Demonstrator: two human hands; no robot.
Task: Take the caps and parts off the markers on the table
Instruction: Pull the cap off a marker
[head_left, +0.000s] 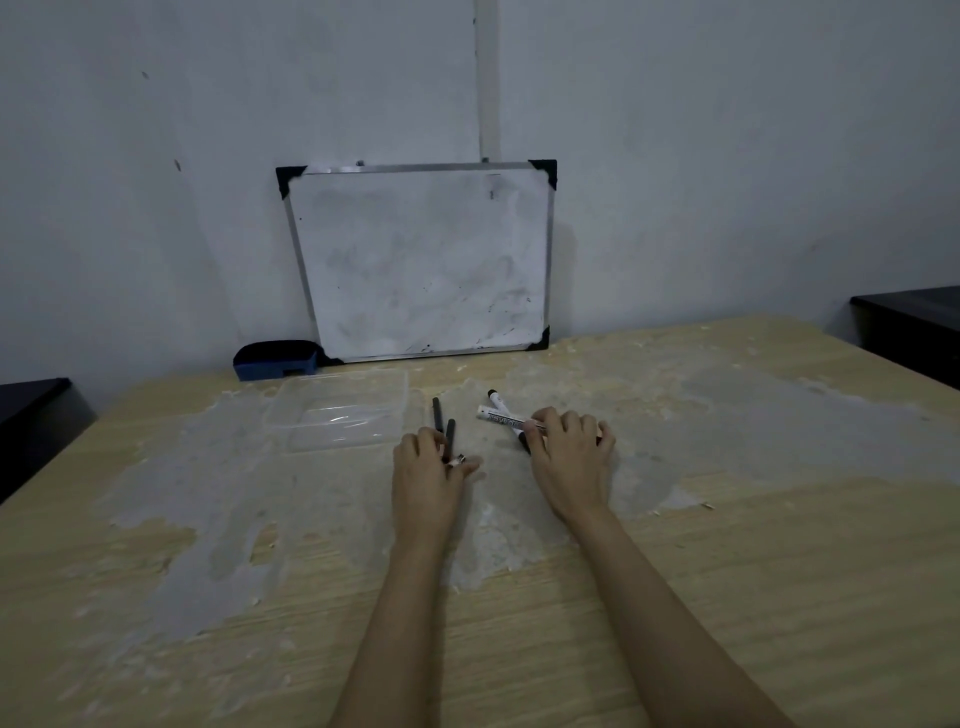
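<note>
Presently my left hand (434, 462) grasps two black marker parts (442, 423) just right of the clear tray (410, 410); my right hand (569, 441) clasps white markers (501, 415). Table (779, 571) near edge lies open.

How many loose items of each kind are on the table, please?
White-barrelled markers: 2 visible, by the right hand
Slim black pens: 2, at the left hand
Clear plastic tray: 1
Whiteboard: 1, leaning on the wall
Blue eraser: 1
Total: 7
</note>
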